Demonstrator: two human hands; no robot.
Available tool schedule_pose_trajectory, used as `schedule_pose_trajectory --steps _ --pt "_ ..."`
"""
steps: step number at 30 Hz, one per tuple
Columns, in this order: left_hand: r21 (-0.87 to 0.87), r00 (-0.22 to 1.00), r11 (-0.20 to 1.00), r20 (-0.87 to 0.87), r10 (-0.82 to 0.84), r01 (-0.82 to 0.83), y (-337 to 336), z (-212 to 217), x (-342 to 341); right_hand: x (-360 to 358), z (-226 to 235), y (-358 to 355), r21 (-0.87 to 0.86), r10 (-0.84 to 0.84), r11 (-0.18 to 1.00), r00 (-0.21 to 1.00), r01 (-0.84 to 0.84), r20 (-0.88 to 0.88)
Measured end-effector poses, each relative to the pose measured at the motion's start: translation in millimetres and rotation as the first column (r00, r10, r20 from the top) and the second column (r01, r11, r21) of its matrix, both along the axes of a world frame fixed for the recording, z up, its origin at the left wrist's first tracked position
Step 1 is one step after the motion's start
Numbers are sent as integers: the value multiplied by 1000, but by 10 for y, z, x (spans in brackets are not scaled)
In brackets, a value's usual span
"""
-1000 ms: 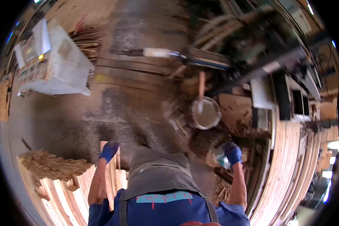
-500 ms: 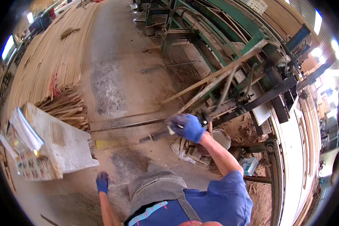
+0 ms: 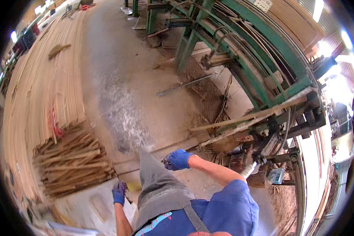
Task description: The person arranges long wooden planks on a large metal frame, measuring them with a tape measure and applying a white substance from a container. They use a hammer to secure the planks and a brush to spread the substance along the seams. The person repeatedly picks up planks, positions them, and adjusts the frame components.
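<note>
My right hand [image 3: 178, 160], in a blue glove with a dark palm, is held out in front of my body. Its fingers curl inward, and nothing shows in them. On the other side of my grey apron [image 3: 159, 185], my left hand [image 3: 119, 193] hangs low in a matching glove, its fingers loosely apart and holding nothing I can see. The nearest thing to it is a pale metal cabinet [image 3: 82, 208]. Just beyond the cabinet lies a pile of short wooden sticks [image 3: 76, 161].
Long wooden strips [image 3: 47, 86] cover the floor on the left. A green machine frame [image 3: 259, 70] stands at the far right, with a wooden bar [image 3: 247, 118] jutting toward me. Dusty floor [image 3: 122, 67] runs between them. A light blue box [image 3: 276, 176] sits at the right.
My body has moved forward and the view has shifted. My right hand has drawn back from the machine's end toward my body. The cabinet now lies beside my left hand.
</note>
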State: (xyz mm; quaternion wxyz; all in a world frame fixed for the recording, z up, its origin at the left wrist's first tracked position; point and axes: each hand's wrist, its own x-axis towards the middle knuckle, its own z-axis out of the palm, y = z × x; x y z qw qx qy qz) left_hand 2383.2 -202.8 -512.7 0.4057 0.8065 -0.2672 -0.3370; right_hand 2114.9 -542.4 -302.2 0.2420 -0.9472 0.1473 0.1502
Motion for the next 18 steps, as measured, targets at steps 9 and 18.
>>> schedule_pose_trajectory --steps 9,18 --pt "204 512 676 -510 691 -708 -2409 408 3235 2446 -259 -2621 -1 -281 960 959 281 29" --pt "556 263 667 -636 726 -495 -3476 -127 4470 6204 402 -5050 219 -100 972 992 82 72"
